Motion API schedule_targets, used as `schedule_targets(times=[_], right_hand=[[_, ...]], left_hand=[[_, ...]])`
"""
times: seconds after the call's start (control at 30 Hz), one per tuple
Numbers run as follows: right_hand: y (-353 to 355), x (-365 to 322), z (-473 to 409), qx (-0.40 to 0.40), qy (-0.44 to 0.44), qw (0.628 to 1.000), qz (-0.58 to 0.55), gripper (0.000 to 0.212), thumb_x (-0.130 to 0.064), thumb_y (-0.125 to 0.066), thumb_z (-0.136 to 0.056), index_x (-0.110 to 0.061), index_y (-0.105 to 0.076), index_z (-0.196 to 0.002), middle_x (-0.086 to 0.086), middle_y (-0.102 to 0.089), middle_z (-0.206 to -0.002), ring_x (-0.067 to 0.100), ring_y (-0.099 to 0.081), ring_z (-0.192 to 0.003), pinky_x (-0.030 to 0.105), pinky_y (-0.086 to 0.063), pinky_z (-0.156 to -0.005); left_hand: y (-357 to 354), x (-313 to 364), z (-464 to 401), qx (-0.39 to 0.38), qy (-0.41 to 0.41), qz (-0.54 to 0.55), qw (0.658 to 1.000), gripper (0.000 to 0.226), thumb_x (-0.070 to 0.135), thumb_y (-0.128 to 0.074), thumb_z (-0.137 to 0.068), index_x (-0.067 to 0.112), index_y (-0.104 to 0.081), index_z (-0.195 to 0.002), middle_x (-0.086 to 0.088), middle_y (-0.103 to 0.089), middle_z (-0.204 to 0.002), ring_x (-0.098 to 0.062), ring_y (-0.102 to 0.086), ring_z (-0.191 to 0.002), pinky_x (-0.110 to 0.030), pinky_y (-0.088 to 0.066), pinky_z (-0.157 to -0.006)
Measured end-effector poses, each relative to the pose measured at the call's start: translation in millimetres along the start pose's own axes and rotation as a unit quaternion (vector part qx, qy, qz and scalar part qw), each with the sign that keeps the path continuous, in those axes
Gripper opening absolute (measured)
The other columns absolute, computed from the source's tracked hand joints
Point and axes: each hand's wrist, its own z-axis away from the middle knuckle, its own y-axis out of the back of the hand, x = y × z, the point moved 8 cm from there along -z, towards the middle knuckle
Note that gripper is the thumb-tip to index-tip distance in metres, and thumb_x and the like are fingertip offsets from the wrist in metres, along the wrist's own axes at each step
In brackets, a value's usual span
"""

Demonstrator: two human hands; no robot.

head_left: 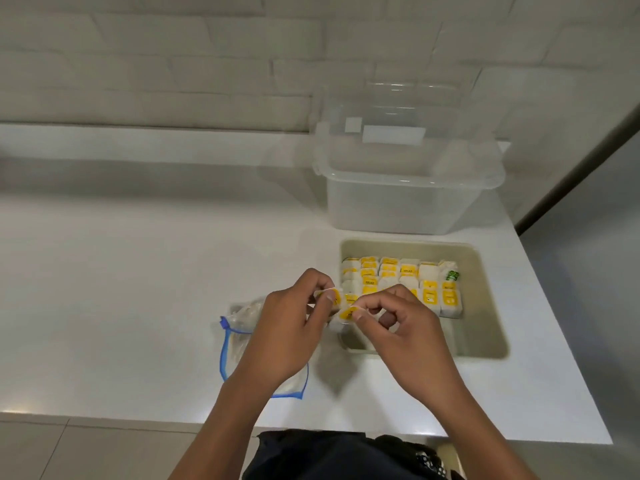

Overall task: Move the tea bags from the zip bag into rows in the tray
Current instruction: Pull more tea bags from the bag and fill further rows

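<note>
While my left hand (294, 320) and right hand (391, 323) each pinch a yellow-tagged tea bag (341, 308) — fingers curled — over the tray's (485, 306) left edge, the zip bag (239, 334) lies beside it.

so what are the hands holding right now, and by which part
Both hold tea bags above the tray's near-left corner: the left hand pinches one tea bag at its left edge, the right hand another at its right edge.

Left hand (294, 320) and right hand (398, 323) both pinching.
</note>
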Motion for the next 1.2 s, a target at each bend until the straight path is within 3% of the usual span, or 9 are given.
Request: schedule_targets(times=[0.07,0.17,0.27,0.33,0.43,0.7,0.93,1.03,1.2], right_hand=[[16,7,-8,0.009,-0.002,1.0,0.003,0.017,-0.022,-0.073,-0.088,-0.035,-0.07,-0.078,-0.017,-0.061,-0.092,0.008,-0.055,-0.065,0.013,-0.043,-0.062],[32,26,-20,-0.023,-0.029,0.999,0.009,0.014,-0.02,-0.067,-0.092,-0.028,-0.067,-0.081,-0.015,-0.062,-0.071,0.015,-0.051,-0.053,0.022,-0.042,-0.055],[43,49,-34,-0.057,-0.054,0.996,0.039,0.008,-0.022,-0.065,-0.093,-0.025,-0.066,-0.086,-0.011,-0.067,-0.078,0.022,-0.058,-0.054,0.035,-0.051,-0.063],[46,64,-43,-0.072,-0.06,0.992,0.089,0.009,-0.026,-0.066,-0.093,-0.029,-0.066,-0.085,-0.012,-0.068,-0.082,0.005,-0.057,-0.054,0.029,-0.05,-0.064],[46,83,-56,-0.095,-0.064,0.98,0.165,0.011,-0.029,-0.066,-0.092,-0.032,-0.066,-0.082,-0.015,-0.069,-0.083,-0.004,-0.061,-0.076,0.018,-0.045,-0.069],[18,127,-72,-0.235,-0.123,0.92,0.289,0.01,-0.032,-0.063,-0.09,-0.036,-0.065,-0.082,-0.018,-0.064,-0.082,0.009,-0.063,-0.088,0.033,-0.054,-0.078],[16,130,-81,-0.163,-0.085,0.931,0.314,0.01,-0.029,-0.062,-0.091,-0.034,-0.07,-0.087,-0.012,-0.054,-0.089,0.015,-0.058,-0.093,0.032,-0.049,-0.074],[17,131,-85,-0.151,-0.08,0.929,0.329,0.009,-0.031,-0.062,-0.092,-0.032,-0.071,-0.089,-0.014,-0.058,-0.08,0.014,-0.06,-0.089,0.028,-0.048,-0.067],[17,131,-88,-0.131,-0.079,0.92,0.361,0.008,-0.034,-0.062,-0.09,-0.033,-0.069,-0.092,-0.013,-0.068,-0.09,0.016,-0.063,-0.091,0.027,-0.049,-0.067]], left_hand=[[-12,3,-8,-0.009,-0.005,-0.011,1.0,0.005,0.029,-0.054,-0.102,0.03,-0.057,-0.098,0.016,-0.064,-0.07,0.0,-0.061,-0.066,-0.008,-0.038,-0.059],[-30,5,-20,-0.02,-0.01,-0.013,1.0,0.004,0.03,-0.058,-0.1,0.031,-0.06,-0.097,0.014,-0.06,-0.064,-0.008,-0.056,-0.06,-0.013,-0.04,-0.056],[-45,7,-33,-0.029,-0.009,-0.012,0.999,0.005,0.028,-0.064,-0.097,0.032,-0.065,-0.095,0.009,-0.066,-0.071,-0.013,-0.06,-0.067,-0.019,-0.047,-0.063],[-53,4,-41,-0.036,-0.005,-0.02,0.999,0.004,0.027,-0.067,-0.095,0.031,-0.067,-0.095,0.014,-0.066,-0.073,-0.008,-0.062,-0.071,-0.016,-0.048,-0.065],[-61,0,-49,-0.047,0.011,-0.02,0.999,0.004,0.027,-0.068,-0.094,0.031,-0.07,-0.095,0.023,-0.064,-0.074,-0.001,-0.062,-0.075,-0.009,-0.044,-0.065],[-55,-15,-55,-0.022,0.032,-0.02,0.999,0.006,0.027,-0.069,-0.093,0.033,-0.07,-0.092,0.014,-0.067,-0.075,-0.005,-0.064,-0.077,-0.007,-0.04,-0.063],[-58,-14,-51,-0.013,0.039,-0.012,0.999,0.006,0.025,-0.069,-0.094,0.03,-0.07,-0.092,0.018,-0.066,-0.078,-0.005,-0.062,-0.075,-0.006,-0.038,-0.061],[-60,-14,-49,-0.014,0.042,-0.006,0.999,0.007,0.024,-0.068,-0.094,0.03,-0.07,-0.092,0.018,-0.066,-0.079,-0.004,-0.061,-0.074,-0.007,-0.037,-0.06],[-59,-14,-48,-0.012,0.052,0.003,0.999,0.006,0.022,-0.068,-0.094,0.027,-0.071,-0.093,0.013,-0.066,-0.076,-0.003,-0.056,-0.065,-0.008,-0.036,-0.057]])
